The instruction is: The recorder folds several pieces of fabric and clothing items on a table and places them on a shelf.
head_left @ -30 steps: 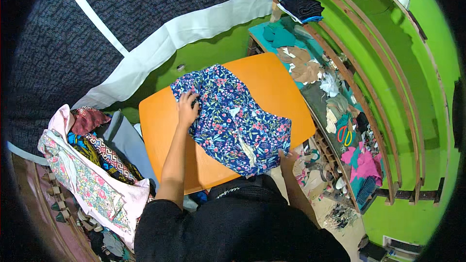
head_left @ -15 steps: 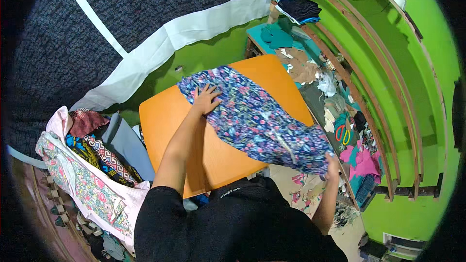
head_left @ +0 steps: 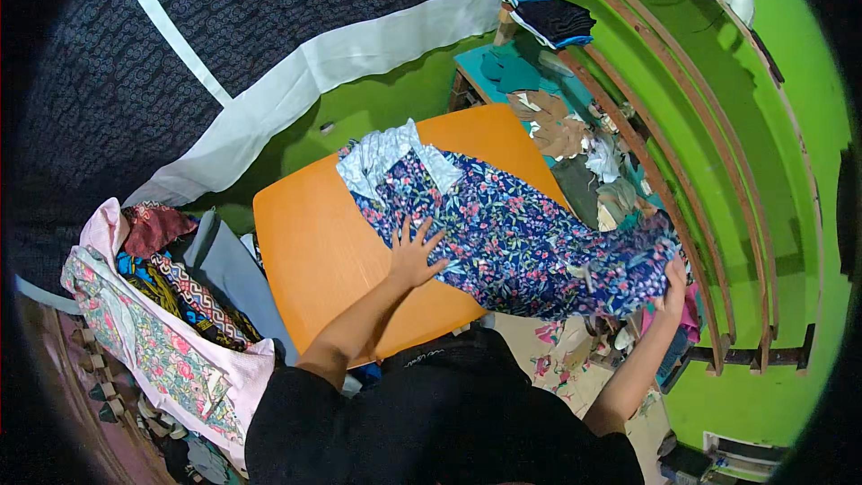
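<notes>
Floral garment (head_left: 521,238) lies stretched across the orange table (head_left: 314,251), one end hanging past its right edge. Left hand (head_left: 415,256) flat on it, fingers spread, gripping nothing. Right hand (head_left: 672,283) pinches the overhanging end. Risk: a hard pull slides cloth from under the palm, bunching it or dragging it off toward the cluttered shelf (head_left: 584,153).

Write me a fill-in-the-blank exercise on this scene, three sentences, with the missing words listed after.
1. The left hand presses flat on the dark blue floral cloth, which lies spread over the ____ wooden table top.
2. The right hand grips the cloth's edge off the table's ____ side.
3. The wall behind the curved wooden shelves is bright ____.

Missing words: orange; right; green
</notes>
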Demonstrator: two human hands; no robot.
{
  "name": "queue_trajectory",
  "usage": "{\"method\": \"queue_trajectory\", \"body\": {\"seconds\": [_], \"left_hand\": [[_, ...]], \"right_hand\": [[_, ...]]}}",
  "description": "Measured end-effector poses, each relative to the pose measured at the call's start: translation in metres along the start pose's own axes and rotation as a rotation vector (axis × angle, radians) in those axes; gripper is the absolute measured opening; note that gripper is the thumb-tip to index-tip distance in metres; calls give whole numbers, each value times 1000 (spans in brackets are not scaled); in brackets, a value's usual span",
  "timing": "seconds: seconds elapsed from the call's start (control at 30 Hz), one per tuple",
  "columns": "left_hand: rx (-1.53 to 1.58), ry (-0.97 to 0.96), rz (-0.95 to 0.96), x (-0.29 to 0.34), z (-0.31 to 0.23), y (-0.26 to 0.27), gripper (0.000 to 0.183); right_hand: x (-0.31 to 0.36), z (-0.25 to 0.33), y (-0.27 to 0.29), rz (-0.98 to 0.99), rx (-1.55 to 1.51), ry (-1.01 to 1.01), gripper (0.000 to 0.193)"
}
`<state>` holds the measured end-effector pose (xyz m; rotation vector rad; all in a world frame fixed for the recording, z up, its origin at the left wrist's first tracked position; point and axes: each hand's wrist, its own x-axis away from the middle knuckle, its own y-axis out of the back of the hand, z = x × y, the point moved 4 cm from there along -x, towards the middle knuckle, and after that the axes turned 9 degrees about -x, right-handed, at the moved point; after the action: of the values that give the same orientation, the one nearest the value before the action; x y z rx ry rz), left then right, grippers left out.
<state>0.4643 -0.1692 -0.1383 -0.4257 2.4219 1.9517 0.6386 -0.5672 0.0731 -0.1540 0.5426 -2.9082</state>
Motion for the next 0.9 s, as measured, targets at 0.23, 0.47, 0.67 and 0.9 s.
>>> {"method": "queue_trajectory", "body": {"seconds": [0.23, 0.47, 0.67, 0.9], "left_hand": [[300, 137, 87, 25, -12, 9, 48], [2128, 546, -382, -2, 81, 34, 69], [1144, 893, -376, -5, 134, 15, 51], [1662, 600, -376, -58, 143, 53, 38]], "right_hand": [[-31, -60, -238, 636, -121, -102, 77], [-15, -192, -339, 838, 170, -343, 62], [-7, -263, -227, 519, 1038, 98, 64], [30, -269, -182, 134, 1338, 285, 65]]}}
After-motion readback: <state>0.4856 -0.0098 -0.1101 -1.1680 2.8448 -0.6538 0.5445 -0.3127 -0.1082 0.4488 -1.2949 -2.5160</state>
